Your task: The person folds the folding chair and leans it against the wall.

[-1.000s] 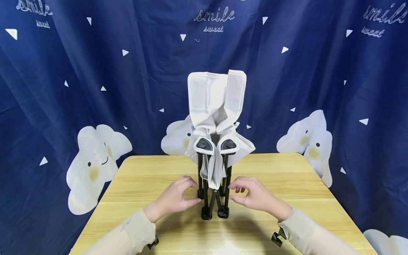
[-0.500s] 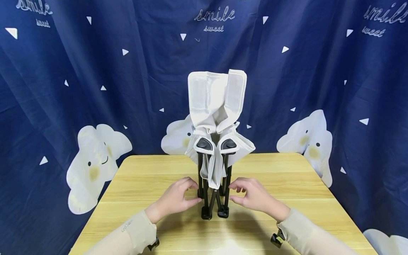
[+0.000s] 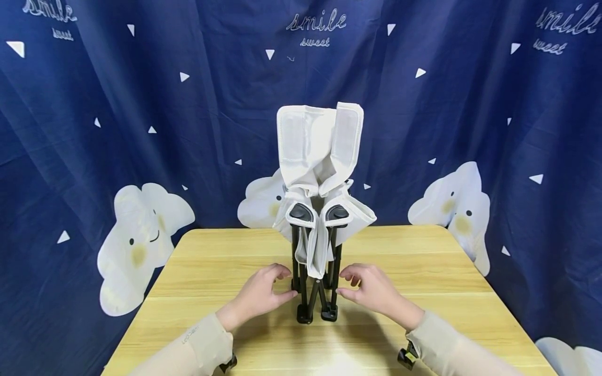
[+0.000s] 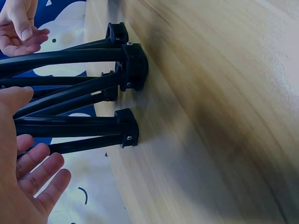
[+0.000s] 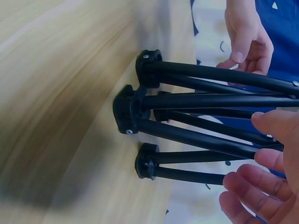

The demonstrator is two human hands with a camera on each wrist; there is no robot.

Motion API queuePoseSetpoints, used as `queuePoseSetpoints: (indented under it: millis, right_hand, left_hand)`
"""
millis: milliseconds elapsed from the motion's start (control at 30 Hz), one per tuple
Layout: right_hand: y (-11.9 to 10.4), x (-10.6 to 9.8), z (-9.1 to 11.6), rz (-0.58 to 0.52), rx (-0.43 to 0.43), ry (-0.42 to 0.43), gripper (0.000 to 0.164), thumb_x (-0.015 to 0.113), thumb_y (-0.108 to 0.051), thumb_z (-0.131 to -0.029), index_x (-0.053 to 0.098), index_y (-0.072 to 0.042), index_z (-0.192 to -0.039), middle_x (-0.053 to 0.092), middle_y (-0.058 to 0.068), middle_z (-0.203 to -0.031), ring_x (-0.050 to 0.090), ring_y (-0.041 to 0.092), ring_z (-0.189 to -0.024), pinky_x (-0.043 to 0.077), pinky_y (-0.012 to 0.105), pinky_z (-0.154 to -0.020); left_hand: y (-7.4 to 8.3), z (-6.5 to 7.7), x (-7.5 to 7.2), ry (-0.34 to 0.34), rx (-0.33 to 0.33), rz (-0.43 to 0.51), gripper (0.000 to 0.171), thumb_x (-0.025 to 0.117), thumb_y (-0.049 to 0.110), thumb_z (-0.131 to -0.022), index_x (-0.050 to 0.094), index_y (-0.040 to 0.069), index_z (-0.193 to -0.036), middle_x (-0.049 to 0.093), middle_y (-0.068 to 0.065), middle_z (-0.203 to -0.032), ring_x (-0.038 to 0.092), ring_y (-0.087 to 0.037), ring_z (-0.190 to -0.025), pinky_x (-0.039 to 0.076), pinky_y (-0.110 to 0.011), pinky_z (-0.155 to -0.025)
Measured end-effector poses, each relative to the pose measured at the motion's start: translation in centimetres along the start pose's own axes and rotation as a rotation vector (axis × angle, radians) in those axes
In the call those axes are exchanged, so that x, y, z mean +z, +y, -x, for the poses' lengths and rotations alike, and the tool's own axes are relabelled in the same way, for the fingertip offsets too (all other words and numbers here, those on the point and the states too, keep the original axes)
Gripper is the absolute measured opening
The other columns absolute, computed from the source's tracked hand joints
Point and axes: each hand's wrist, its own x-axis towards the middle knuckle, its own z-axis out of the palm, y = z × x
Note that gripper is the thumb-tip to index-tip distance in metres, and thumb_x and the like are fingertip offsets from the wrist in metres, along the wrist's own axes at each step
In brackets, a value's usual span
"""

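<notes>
A folded camping chair (image 3: 308, 141) with white fabric and black tube legs stands upright at the middle of the table. Its fabric bunches and folds over at the top, and black plastic corners (image 3: 301, 213) show at the front. My left hand (image 3: 261, 292) is at the left side of the legs (image 5: 201, 100), fingers loosely bent, thumb tip right at a leg. On the other side my right hand (image 3: 373, 292) mirrors it, thumb tip close to the right front leg. Both wrist views show relaxed, spread fingers beside the tubes, curled round none. Black feet (image 4: 135, 67) rest on the wood.
The chair stands on a light wooden table (image 3: 211, 250) with rounded back corners. Behind it hangs a dark blue curtain (image 3: 226, 104) printed with white clouds and triangles. Black wrist devices (image 3: 408, 356) sit under both cuffs.
Both forearms have shifted slightly inward toward the chair. The right fingertips have drawn a little away from the leg as the thumb has edged closer. The chair stays in place.
</notes>
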Motion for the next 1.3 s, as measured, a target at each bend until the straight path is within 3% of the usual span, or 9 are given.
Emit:
queuePoseSetpoints:
  millis: [267,567,767,900,1133,1300]
  right_hand:
    - [0.0,0.6,0.4,-0.030,0.097,0.009,0.028,0.093,-0.024,-0.082,0.079,-0.005,-0.099,0.076,0.003,-0.084,0.071,0.013,-0.067,0.055,0.019,-0.062]
    - [0.1,1.4,0.5,-0.094,0.201,0.013,0.032,0.093,-0.021,-0.083,0.078,-0.002,-0.104,0.076,0.007,-0.085,0.070,0.005,-0.067,0.057,0.019,-0.063]
    - [0.0,1.7,0.6,-0.176,0.272,0.000,0.034,0.093,-0.019,-0.084,0.077,0.000,-0.107,0.078,0.014,-0.090,0.074,0.012,-0.071,0.060,0.019,-0.067]
    - [0.0,1.9,0.6,-0.215,0.319,-0.004,0.038,0.093,-0.019,-0.084,0.077,0.004,-0.110,0.080,0.022,-0.096,0.078,0.018,-0.075,0.064,0.023,-0.070]
    - [0.0,2.7,0.5,-0.309,0.396,0.008,0.038,0.092,-0.016,-0.084,0.076,0.004,-0.112,0.080,0.020,-0.102,0.080,0.024,-0.083,0.066,0.025,-0.075]
    - [0.2,3.4,0.5,-0.364,0.410,0.046,0.034,0.091,-0.010,-0.083,0.076,0.003,-0.110,0.081,0.018,-0.103,0.080,0.025,-0.086,0.066,0.026,-0.077]
  left_hand:
    - [-0.1,0.1,0.6,-0.028,-0.075,0.066,0.045,0.089,0.035,-0.088,0.075,0.005,-0.118,0.079,-0.011,-0.115,0.074,-0.027,-0.105,0.063,-0.047,-0.094]
    - [-0.4,0.2,1.5,-0.047,-0.122,0.181,0.045,0.088,0.031,-0.090,0.075,-0.002,-0.118,0.080,-0.017,-0.115,0.076,-0.031,-0.105,0.064,-0.049,-0.094]
    - [0.0,0.2,1.9,-0.066,-0.171,0.312,0.043,0.087,0.025,-0.091,0.074,-0.006,-0.118,0.079,-0.022,-0.115,0.075,-0.036,-0.104,0.066,-0.042,-0.088]
    - [0.1,0.2,2.3,-0.079,-0.199,0.385,0.045,0.086,0.022,-0.091,0.072,-0.009,-0.120,0.077,-0.026,-0.118,0.075,-0.040,-0.107,0.068,-0.044,-0.087]
    - [0.3,0.2,2.9,-0.104,-0.207,0.454,0.045,0.084,0.016,-0.093,0.070,-0.013,-0.124,0.075,-0.030,-0.121,0.074,-0.045,-0.110,0.066,-0.032,-0.087]
    - [0.3,0.4,3.5,-0.126,-0.174,0.464,0.051,0.086,0.014,-0.091,0.066,-0.012,-0.130,0.074,-0.027,-0.123,0.074,-0.043,-0.109,0.067,-0.041,-0.091]
